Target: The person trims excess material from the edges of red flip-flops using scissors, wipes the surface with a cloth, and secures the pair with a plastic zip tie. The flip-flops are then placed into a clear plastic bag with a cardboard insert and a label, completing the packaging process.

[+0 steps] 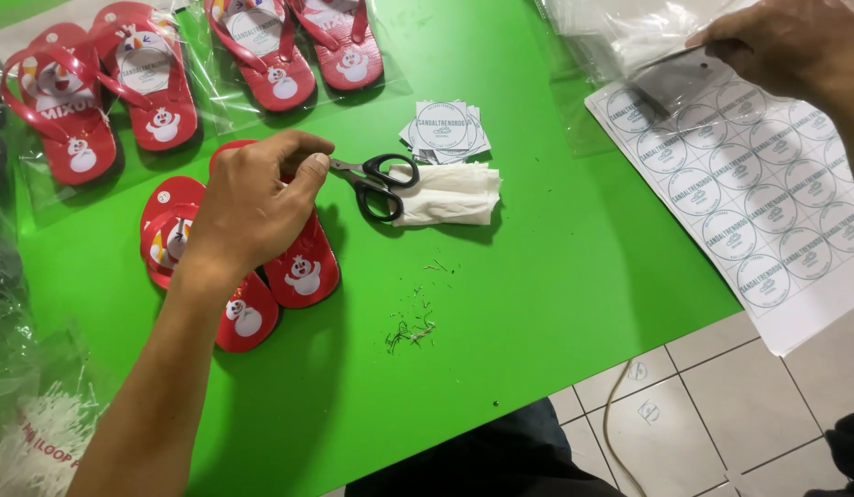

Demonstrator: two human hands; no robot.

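Note:
My left hand (247, 207) hovers over a pair of small red flip-flops (302, 271) with snowman prints, lying on the green table (556, 276). Its thumb and forefinger are pinched at the blade tip of black-handled scissors (376, 179), whose handles rest on a folded white tissue (454, 195). My right hand (786, 41) is at the top right, gripping the edge of a clear plastic bag (620, 32) above a sheet of round stickers (767, 212).
A small stack of cut stickers (445, 129) lies behind the scissors. Several bagged red flip-flops (160, 110) line the far left. Small plastic snippings (410, 329) are scattered near the table's front edge. A bag of white loop fasteners (35, 442) sits at the lower left.

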